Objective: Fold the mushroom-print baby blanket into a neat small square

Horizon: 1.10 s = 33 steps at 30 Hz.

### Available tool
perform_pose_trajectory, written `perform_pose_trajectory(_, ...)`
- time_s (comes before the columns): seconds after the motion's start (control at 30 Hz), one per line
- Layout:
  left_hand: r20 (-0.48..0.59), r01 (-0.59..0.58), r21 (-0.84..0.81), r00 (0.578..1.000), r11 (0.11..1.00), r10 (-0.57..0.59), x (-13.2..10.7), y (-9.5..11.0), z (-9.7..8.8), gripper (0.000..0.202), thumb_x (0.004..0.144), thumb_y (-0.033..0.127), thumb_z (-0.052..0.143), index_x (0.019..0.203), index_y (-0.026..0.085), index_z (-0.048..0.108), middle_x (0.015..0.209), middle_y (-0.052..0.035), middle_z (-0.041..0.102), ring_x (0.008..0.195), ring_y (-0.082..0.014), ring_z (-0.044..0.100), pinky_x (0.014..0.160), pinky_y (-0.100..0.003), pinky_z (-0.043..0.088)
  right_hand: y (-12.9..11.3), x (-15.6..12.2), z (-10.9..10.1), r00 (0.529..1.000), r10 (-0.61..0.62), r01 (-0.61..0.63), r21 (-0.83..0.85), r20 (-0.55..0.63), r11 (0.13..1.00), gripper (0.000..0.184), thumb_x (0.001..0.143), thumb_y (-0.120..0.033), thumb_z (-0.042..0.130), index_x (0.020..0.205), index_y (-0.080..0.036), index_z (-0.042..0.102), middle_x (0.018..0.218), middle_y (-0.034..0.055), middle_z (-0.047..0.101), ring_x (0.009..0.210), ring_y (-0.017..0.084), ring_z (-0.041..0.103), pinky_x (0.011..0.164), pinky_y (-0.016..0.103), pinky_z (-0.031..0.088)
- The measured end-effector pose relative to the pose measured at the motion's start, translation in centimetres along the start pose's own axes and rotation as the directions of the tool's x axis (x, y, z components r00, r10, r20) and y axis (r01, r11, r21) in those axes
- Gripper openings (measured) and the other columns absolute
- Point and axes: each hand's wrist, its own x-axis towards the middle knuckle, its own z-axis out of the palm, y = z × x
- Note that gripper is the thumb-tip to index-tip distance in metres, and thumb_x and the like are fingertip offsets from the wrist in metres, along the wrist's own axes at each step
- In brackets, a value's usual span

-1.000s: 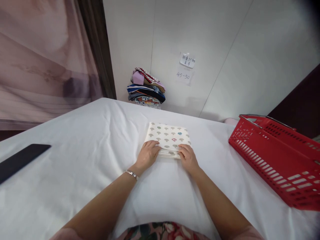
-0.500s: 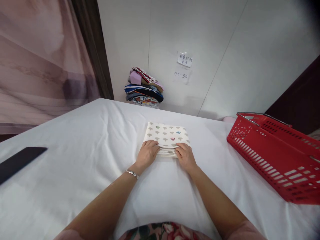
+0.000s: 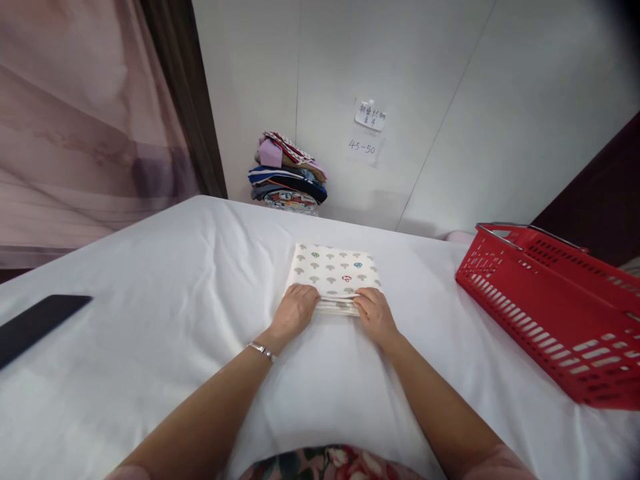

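A white cloth [image 3: 333, 270] with a mushroom print lies folded in a square of several layers in front of me. Most of its mushrooms are grey, with a green, a blue and a red one among them. My left hand [image 3: 297, 311] grips the near left corner, fingers on top and thumb toward the layered edge. At the near right corner, my right hand [image 3: 375, 316] pinches the same edge between thumb and fingers. Between the two hands the stacked layers show. A metal bracelet [image 3: 261, 350] circles my left wrist.
A white sheet [image 3: 190, 333] with creases covers the table. To the right stands a red plastic basket [image 3: 545, 313] with metal handles. A dark flat object [image 3: 43, 323] lies at left. Behind the table edge rises a pile of folded fabrics [image 3: 289, 175] against the wall, near paper notes [image 3: 369, 117].
Almost nothing differs. Both hands stay at the cloth's near edge, with the right fingers shifted very slightly to the right. The view has moved a little.
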Motion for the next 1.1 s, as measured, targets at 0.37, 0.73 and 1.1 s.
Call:
perform_pose_trajectory(0.37,0.009,0.027,0.017,1.0,0.999,-0.028,0.19,0.04,0.02,0.025,0.091,0.021,0.034,0.081,0.018,0.056,0.075,-0.0049,0.062,0.075,-0.0181,0.056,0.075,-0.035,0.041,0.42,-0.03,0.18,1.0,-0.011,0.012,-0.016,0.013,1.0,0.023,0.091,-0.019,0.039,0.088,-0.021,0.062,0.093,0.0064,0.061,0.084,0.02,0.052,0.074,0.034,0.04)
perform_pose_trajectory(0.73,0.005,0.024,0.056,1.0,0.998,-0.024,0.03,-0.2,0.46,0.018,0.089,0.017,0.037,0.094,0.017,0.053,0.076,-0.0055,0.062,0.076,-0.0192,0.057,0.075,-0.036,0.043,0.15,0.02,0.32,0.999,0.001,0.003,-0.084,0.038,0.996,0.027,0.09,-0.016,0.034,0.106,-0.022,0.056,0.091,0.0067,0.063,0.084,0.022,0.053,0.073,0.036,0.04)
perform_pose_trajectory(1.1,0.015,-0.015,0.055,1.0,0.998,0.014,-0.35,-0.28,0.36,0.023,0.085,0.008,0.037,0.093,0.019,0.055,0.11,-0.0082,0.057,0.092,-0.0184,0.057,0.081,-0.035,0.043,0.47,-0.1,0.36,0.998,-0.057,0.059,-0.057,0.034,0.997,0.025,0.085,-0.007,0.039,0.085,-0.019,0.061,0.09,0.006,0.061,0.082,0.019,0.051,0.073,0.033,0.039)
